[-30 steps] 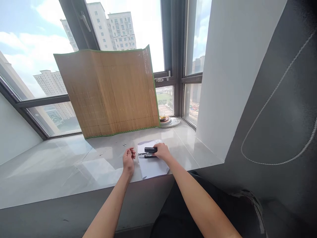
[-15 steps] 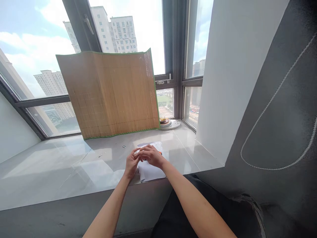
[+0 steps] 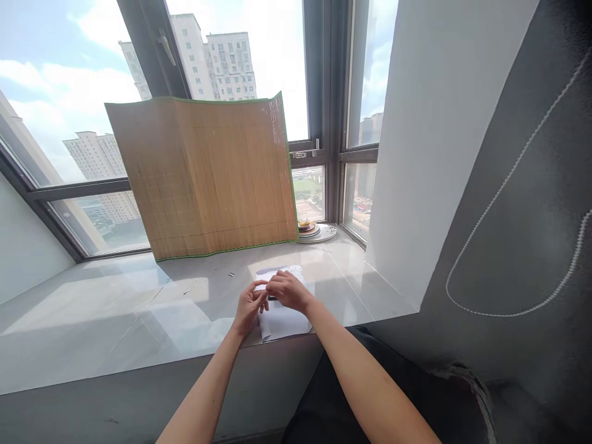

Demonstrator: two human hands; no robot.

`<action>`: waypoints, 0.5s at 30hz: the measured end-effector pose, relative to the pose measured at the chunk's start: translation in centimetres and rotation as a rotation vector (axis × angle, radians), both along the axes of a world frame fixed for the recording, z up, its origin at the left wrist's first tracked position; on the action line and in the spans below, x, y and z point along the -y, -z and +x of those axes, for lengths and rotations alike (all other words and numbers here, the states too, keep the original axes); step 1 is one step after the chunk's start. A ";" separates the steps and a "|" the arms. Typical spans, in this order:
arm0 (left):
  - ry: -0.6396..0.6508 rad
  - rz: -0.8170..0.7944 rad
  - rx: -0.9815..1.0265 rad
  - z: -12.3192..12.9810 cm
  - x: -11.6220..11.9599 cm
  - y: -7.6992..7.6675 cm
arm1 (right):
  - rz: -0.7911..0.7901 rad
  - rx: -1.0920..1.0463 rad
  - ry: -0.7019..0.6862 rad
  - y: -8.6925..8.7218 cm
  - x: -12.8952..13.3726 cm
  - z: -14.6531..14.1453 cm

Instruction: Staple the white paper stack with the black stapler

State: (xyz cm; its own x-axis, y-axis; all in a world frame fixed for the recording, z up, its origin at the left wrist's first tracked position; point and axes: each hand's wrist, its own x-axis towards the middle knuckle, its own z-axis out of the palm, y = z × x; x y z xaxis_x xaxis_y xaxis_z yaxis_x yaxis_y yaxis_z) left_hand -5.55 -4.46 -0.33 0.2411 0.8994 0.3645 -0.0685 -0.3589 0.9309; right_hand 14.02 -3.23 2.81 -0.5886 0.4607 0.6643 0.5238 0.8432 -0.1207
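My left hand [image 3: 251,305] and my right hand [image 3: 289,290] meet above a white sheet of paper [image 3: 284,322] on the tiled window sill. Both have their fingertips pinched together, thumb against fingers. Whatever lies between them is too small or too hidden to name. A small dark object [image 3: 272,298] shows just under the right fingers, mostly covered by them. The paper reaches to the sill's front edge, and its far part shows beyond my hands.
A bamboo mat [image 3: 222,179] with green edging leans against the window. Stacked plates [image 3: 317,232] stand in the corner behind it. Small scraps [image 3: 232,274] lie on the sill [image 3: 115,327]. A bead chain [image 3: 481,216] hangs at the right.
My hands have shifted slightly; the fingertips are still together. An orange bit seen beside my right hand earlier is now hidden. The chain at the right has swung a little left.
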 end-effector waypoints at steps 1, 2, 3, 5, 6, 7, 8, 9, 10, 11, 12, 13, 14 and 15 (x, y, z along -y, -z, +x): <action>0.004 -0.001 0.012 0.0 0.0 -0.1 | -0.004 -0.013 0.013 0.0 -0.2 0.1; -0.006 -0.004 0.033 0.0 0.0 -0.2 | -0.009 -0.042 0.044 -0.1 -0.4 0.4; -0.030 -0.009 0.062 0.0 -0.1 -0.2 | -0.017 -0.089 0.100 -0.1 -0.7 0.8; -0.098 -0.021 0.130 -0.1 -0.2 -0.2 | -0.066 -0.223 0.302 0.0 -1.5 2.2; -0.126 -0.027 0.158 -0.1 -0.2 -0.2 | -0.112 -0.294 0.441 0.1 -1.9 3.2; -0.141 -0.032 0.176 -0.1 -0.3 -0.1 | -0.174 -0.356 0.590 0.4 -2.3 4.3; -0.143 -0.036 0.183 -0.2 -0.3 -0.1 | -0.246 -0.404 0.739 0.7 -2.8 5.4; -0.138 -0.040 0.182 -0.2 -0.4 0.0 | -0.320 -0.433 0.872 1.2 -3.2 6.5; -0.132 -0.043 0.178 -0.2 -0.4 0.0 | -0.388 -0.445 0.974 1.7 -3.6 7.5; -0.129 -0.046 0.172 -0.2 -0.4 0.1 | -0.456 -0.442 1.047 2.2 -4.0 8.4; -0.128 -0.049 0.166 -0.1 -0.4 0.1 | -0.524 -0.431 1.100 2.7 -4.3 9.1; -0.128 -0.050 0.160 -0.1 -0.4 0.1 | -0.586 -0.415 1.136 3.2 -4.6 9.6; -0.129 -0.051 0.154 -0.1 -0.3 0.1 | -0.639 -0.400 1.159 3.5 -4.9 10.0; -0.129 -0.051 0.151 -0.1 -0.3 0.1 | -0.677 -0.389 1.174 3.8 -5.2 10.2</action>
State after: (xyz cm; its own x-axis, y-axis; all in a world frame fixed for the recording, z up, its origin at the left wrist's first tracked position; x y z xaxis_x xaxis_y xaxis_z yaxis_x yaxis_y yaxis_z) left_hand -5.64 -4.13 -0.46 0.0686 0.9377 0.3407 -0.1650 -0.3261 0.9308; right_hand 24.21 1.95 -0.97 0.5232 0.8392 0.1486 0.7111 -0.3338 -0.6188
